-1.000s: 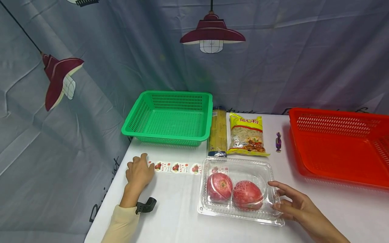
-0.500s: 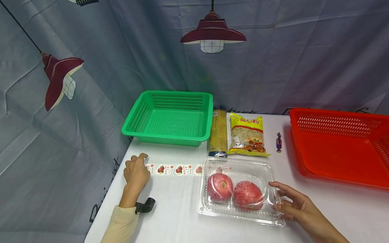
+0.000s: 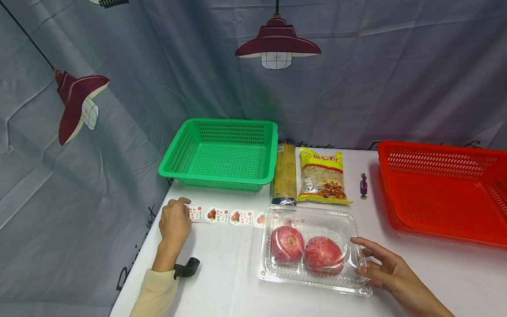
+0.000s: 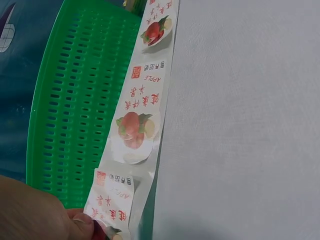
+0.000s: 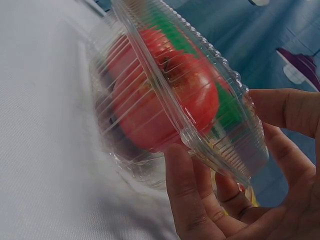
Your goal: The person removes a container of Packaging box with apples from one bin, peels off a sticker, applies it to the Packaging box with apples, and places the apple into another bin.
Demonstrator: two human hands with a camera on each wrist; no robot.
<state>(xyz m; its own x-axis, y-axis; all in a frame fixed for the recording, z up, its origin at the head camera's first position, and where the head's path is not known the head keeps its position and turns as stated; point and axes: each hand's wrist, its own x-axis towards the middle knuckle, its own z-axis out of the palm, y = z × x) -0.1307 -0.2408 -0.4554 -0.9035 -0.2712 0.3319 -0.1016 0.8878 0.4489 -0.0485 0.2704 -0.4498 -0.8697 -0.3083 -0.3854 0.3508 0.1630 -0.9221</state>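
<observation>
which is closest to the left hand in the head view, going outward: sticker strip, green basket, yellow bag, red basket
From the left hand:
1. Sticker strip, pinched at its end.
2. Green basket, just behind the hand.
3. Yellow bag, past the middle of the table.
4. Red basket, far right edge.

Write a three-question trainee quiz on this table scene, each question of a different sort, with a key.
1. True or false: the left hand pinches the end of the sticker strip.
2. How many apples lie in the clear clamshell box?
3. The candy lies between the macaroni bag and which thing: A) green basket, B) red basket, C) spaghetti pack?

Key
1. True: its grip is on the strip's left end.
2. Two.
3. B.
</observation>
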